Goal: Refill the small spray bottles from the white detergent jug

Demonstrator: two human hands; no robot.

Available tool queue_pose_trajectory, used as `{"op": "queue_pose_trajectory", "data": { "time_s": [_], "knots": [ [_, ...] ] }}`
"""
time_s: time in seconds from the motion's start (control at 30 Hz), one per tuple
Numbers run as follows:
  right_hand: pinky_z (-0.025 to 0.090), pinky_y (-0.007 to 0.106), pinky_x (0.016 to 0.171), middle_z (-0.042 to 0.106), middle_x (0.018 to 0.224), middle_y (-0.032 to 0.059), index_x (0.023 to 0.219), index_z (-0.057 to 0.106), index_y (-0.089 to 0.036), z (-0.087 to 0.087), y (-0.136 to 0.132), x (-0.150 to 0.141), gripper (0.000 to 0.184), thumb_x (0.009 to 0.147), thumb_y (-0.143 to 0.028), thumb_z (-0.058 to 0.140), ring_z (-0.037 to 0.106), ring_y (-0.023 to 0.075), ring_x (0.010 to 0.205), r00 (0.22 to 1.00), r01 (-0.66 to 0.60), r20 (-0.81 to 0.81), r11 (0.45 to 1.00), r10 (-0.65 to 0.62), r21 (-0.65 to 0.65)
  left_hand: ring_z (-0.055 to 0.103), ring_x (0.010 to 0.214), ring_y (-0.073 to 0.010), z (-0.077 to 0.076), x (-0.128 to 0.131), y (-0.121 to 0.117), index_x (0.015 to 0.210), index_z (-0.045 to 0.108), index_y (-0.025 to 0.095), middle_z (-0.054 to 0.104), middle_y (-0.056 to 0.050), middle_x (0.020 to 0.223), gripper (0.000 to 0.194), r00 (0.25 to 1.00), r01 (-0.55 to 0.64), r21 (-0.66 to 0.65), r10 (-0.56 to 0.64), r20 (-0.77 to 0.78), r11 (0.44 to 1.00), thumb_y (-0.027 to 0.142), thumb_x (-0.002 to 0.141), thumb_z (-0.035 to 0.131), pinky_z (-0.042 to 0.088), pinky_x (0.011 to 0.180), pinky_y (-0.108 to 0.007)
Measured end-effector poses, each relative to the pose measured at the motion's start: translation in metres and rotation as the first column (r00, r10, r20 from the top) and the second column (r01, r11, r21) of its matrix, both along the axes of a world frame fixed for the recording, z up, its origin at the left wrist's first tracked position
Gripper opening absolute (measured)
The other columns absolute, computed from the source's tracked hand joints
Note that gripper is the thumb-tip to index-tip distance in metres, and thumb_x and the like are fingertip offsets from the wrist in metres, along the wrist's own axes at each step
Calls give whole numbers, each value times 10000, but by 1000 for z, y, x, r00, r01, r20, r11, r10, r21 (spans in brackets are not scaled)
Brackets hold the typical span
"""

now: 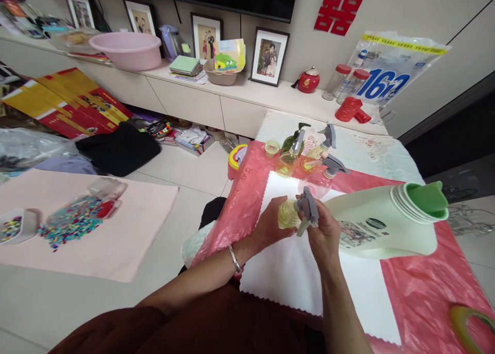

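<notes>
My left hand (270, 224) wraps round a small clear spray bottle (287, 213) holding yellowish liquid, just above a white cloth (294, 276). My right hand (324, 235) grips the bottle's grey trigger head (308, 209). A large pale green detergent jug (381, 222) lies on its side right behind my hands, its green spout pointing right. Three more spray bottles (309, 155) with yellowish liquid stand farther back on the red plastic sheet (421, 292), beside a small green cap (271, 147).
A table with a floral cover (367, 150) carries the red sheet. On the floor to the left lies a pink mat (116, 230) with coloured beads (73, 220) and clear boxes. A low white cabinet (201, 101) behind holds a pink basin (127, 49), photo frames and jars.
</notes>
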State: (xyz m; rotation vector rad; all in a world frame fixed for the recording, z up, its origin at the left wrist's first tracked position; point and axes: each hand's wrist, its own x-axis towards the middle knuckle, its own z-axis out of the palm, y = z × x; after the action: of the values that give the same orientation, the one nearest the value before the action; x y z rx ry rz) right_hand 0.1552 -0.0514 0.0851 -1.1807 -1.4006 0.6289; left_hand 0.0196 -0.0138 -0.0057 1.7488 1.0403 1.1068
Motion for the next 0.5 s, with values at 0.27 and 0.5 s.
{"op": "queue_pose_trajectory", "data": {
  "time_s": [0.27,0.5],
  "knots": [
    [531,351,1001,666,1212,61,1250,686,-209,-12,-3,-3,302,964,-283,622,643,207,1126,997,57,58,997,-59,47,643,1135,-340,5,2,1,1217,575,226,673,-109,1178,625,1000,11,-12,-11,-6,1000,414,696,864,543,1008,-565],
    [537,340,962,678,1163,58,1187,696,-197,-9,-4,-9,274,941,-302,633,651,202,1076,991,118,52,992,-121,51,656,860,-264,27,3,6,935,579,221,658,-40,880,313,994,101,66,-99,-35,993,380,758,783,561,884,-490]
  ]
}}
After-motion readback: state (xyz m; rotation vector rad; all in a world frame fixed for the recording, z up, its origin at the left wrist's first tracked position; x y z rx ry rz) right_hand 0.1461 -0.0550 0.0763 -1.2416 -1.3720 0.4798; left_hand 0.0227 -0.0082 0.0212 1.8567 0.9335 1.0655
